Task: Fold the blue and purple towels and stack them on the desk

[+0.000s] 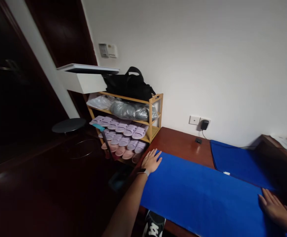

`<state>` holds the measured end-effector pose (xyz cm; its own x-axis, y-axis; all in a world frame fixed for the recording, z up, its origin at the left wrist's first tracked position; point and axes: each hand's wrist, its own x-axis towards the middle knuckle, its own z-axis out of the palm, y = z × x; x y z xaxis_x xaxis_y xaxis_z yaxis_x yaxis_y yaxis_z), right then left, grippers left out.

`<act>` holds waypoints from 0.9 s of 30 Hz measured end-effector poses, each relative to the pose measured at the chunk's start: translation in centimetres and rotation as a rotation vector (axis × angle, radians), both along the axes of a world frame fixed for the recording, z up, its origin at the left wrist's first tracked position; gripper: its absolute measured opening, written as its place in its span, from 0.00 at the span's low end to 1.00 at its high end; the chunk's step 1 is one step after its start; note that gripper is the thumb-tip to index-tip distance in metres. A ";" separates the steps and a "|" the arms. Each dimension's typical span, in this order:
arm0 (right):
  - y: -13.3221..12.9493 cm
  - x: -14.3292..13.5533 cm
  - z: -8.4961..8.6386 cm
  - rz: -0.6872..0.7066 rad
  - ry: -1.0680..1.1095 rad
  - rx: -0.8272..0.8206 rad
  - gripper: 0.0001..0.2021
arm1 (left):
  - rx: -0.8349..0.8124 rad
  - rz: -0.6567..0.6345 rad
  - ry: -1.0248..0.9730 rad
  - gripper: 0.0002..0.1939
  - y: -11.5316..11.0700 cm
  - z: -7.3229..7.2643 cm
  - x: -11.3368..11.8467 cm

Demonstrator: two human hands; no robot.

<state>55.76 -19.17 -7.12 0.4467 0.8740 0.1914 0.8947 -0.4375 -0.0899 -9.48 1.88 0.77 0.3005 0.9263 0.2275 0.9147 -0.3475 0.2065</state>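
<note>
A blue cloth point(202, 194) lies spread flat over a reddish-brown wooden table point(182, 141). My left hand point(152, 161), with a watch point(143, 171) on its wrist, rests palm down on the cloth's far left corner, fingers spread. At the right end of the cloth, my right hand point(273, 205) lies flat with its fingers stretched out. Neither hand holds anything. A second blue cloth point(237, 161), with a small white label, sits behind the first, toward the wall.
A wooden rack point(155, 98) holds lilac slippers point(131, 128), plastic-wrapped bundles and a black bag point(128, 85). A round stool point(69, 125) stands left. A black plug point(204, 124) is in the wall, its cable running right. A black-and-white shoe point(154, 223) shows below the table edge.
</note>
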 end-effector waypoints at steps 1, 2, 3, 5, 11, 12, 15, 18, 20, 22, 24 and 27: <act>0.3 -1.0 0.8 -0.017 -0.020 -0.008 0.41 | 0.004 0.003 -0.011 0.26 0.0 -0.2 -0.1; 0.8 -2.7 1.7 -0.015 -0.042 -0.015 0.41 | 0.008 0.004 -0.022 0.26 0.0 -0.5 -0.1; 1.4 -5.0 2.8 0.019 -0.066 -0.013 0.40 | 0.011 0.003 -0.031 0.27 0.0 -0.7 -0.1; 3.0 -11.7 5.0 0.233 -0.123 0.035 0.36 | 0.015 -0.005 -0.048 0.27 0.1 -1.0 -0.2; 9.5 -33.9 8.7 0.607 0.080 -0.061 0.33 | 0.035 -0.012 -0.056 0.27 0.5 -1.4 -0.2; 10.4 -35.9 8.9 0.629 0.114 -0.097 0.34 | 0.039 -0.014 -0.055 0.27 0.7 -1.5 -0.2; 12.0 -37.6 9.1 0.642 0.188 -0.187 0.36 | 0.050 -0.020 -0.049 0.27 1.6 -1.9 -0.4; 11.2 -33.8 8.6 0.611 0.219 -0.206 0.37 | 0.074 -0.023 -0.032 0.27 2.4 -2.4 -0.5; 9.2 -29.0 7.8 0.530 0.219 -0.197 0.38 | 0.084 -0.028 -0.015 0.27 2.7 -2.5 -0.5; 6.4 -23.0 6.7 0.405 0.212 -0.181 0.38 | 0.082 -0.033 0.001 0.27 2.7 -2.4 -0.5; 3.5 -16.4 5.4 0.255 0.200 -0.159 0.37 | 0.073 -0.037 0.009 0.27 2.7 -2.2 -0.6; 0.1 -7.8 3.8 0.037 0.171 -0.149 0.38 | 0.051 -0.035 0.027 0.27 2.8 -1.9 -0.6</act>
<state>47.97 -19.09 -3.35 0.4288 0.9032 -0.0170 0.8875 -0.4247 -0.1786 -10.11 4.63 -1.11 0.3392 0.9025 0.2655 0.9068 -0.3888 0.1631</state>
